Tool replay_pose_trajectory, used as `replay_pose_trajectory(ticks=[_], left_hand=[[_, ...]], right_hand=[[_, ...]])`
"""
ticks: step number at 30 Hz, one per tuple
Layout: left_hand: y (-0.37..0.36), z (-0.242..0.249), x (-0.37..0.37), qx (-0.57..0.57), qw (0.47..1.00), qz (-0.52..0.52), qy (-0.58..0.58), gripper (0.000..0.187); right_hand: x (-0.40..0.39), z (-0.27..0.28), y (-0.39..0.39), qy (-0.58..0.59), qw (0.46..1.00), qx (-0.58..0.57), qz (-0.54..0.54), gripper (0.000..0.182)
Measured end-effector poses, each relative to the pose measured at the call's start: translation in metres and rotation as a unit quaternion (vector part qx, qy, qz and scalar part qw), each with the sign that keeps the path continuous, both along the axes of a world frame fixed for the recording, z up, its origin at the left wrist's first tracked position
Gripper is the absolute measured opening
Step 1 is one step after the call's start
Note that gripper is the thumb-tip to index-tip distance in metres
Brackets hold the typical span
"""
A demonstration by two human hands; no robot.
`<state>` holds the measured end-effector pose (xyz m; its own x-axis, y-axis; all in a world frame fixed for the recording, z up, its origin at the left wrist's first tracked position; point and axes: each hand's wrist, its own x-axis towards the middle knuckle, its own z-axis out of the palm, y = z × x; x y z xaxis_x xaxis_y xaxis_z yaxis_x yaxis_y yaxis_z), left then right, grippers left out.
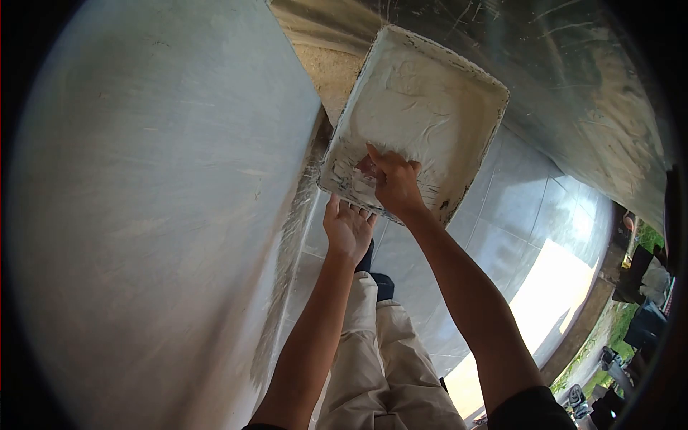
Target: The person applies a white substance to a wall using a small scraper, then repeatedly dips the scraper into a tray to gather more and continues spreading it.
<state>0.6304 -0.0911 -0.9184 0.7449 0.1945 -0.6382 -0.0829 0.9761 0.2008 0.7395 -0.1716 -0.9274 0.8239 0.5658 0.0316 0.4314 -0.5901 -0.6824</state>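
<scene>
Through the head camera I count two bare hands, one left hand (349,231) and one right hand (398,183). I see one rectangular tray (448,61), one layer of whitish paste (408,100) and one reddish scraper (366,166). Nearer, I count two pale trouser legs (358,358) and two dark-clad feet (384,287). Items at far right I cannot count.

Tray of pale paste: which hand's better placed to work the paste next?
Right, most likely: the right hand grips a reddish tool inside the tray, at the pale paste. The left hand is palm up at the near edge, seemingly supporting it.
</scene>
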Motion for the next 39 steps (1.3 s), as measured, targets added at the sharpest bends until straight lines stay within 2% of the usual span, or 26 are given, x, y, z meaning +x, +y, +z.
replay_pose_trajectory(ticks=[6, 10, 12, 14, 17, 19, 20, 22, 23, 25, 28, 29, 31, 32, 34, 35, 37, 39], left_hand=[[0.003, 0.001, -0.001, 0.005, 1.000, -0.010, 0.013, 0.071], [0.009, -0.004, -0.006, 0.047, 0.996, -0.074, 0.006, 0.080], [0.009, 0.003, -0.006, 0.062, 0.994, -0.090, 0.006, 0.082], [0.007, 0.012, -0.006, 0.073, 0.989, -0.074, 0.103, 0.084], [0.005, 0.015, -0.014, 0.097, 0.985, -0.069, 0.126, 0.086], [0.002, 0.021, -0.018, 0.105, 0.982, -0.069, 0.142, 0.086], [0.000, 0.026, -0.019, 0.111, 0.979, -0.067, 0.160, 0.086], [-0.004, 0.039, -0.020, 0.124, 0.976, -0.068, 0.164, 0.086], [-0.006, 0.048, -0.019, 0.134, 0.973, -0.068, 0.173, 0.085], [-0.010, 0.071, -0.013, 0.151, 0.973, -0.073, 0.161, 0.084], [-0.015, 0.114, 0.000, 0.186, 0.969, -0.081, 0.138, 0.083], [-0.015, 0.129, 0.005, 0.203, 0.967, -0.084, 0.130, 0.082], [-0.015, 0.155, 0.016, 0.226, 0.965, -0.080, 0.107, 0.080], [-0.016, 0.176, 0.021, 0.252, 0.960, -0.087, 0.092, 0.078], [-0.015, 0.211, 0.030, 0.289, 0.951, -0.092, 0.061, 0.076], [-0.014, 0.227, 0.033, 0.315, 0.944, -0.091, 0.035, 0.075], [-0.011, 0.261, 0.042, 0.350, 0.933, -0.085, -0.007, 0.073], [-0.009, 0.298, 0.047, 0.376, 0.922, -0.075, -0.051, 0.070]], right_hand=[[0.005, 0.003, 0.003, 0.037, 0.999, -0.018, -0.001, 0.054], [0.009, 0.010, 0.001, 0.099, 0.994, -0.040, 0.000, 0.055], [0.008, 0.009, -0.002, 0.088, 0.995, -0.038, -0.007, 0.054], [0.007, 0.009, -0.006, 0.077, 0.996, -0.035, -0.014, 0.053], [0.006, 0.018, -0.015, 0.078, 0.996, -0.030, -0.035, 0.051], [0.006, 0.035, -0.021, 0.155, 0.984, -0.033, -0.080, 0.048], [0.006, 0.040, -0.024, 0.150, 0.985, -0.029, -0.081, 0.048], [0.007, 0.045, -0.031, 0.220, 0.960, 0.060, -0.160, 0.044], [0.007, 0.052, -0.034, 0.211, 0.962, 0.067, -0.159, 0.044], [0.008, 0.067, -0.040, 0.239, 0.933, 0.154, -0.221, 0.042], [0.015, 0.080, -0.048, 0.180, 0.924, 0.230, -0.247, 0.037], [0.018, 0.103, -0.050, 0.169, 0.923, 0.242, -0.245, 0.037], [0.020, 0.164, -0.056, 0.280, 0.879, 0.280, -0.266, 0.032], [0.020, 0.186, -0.058, 0.269, 0.880, 0.293, -0.262, 0.032], [0.018, 0.225, -0.062, 0.317, 0.825, 0.374, -0.280, 0.028], [0.016, 0.240, -0.064, 0.305, 0.826, 0.388, -0.272, 0.028], [0.016, 0.265, -0.066, 0.349, 0.751, 0.499, -0.255, 0.027], [0.008, 0.316, -0.068, 0.354, 0.732, 0.523, -0.254, 0.025]])
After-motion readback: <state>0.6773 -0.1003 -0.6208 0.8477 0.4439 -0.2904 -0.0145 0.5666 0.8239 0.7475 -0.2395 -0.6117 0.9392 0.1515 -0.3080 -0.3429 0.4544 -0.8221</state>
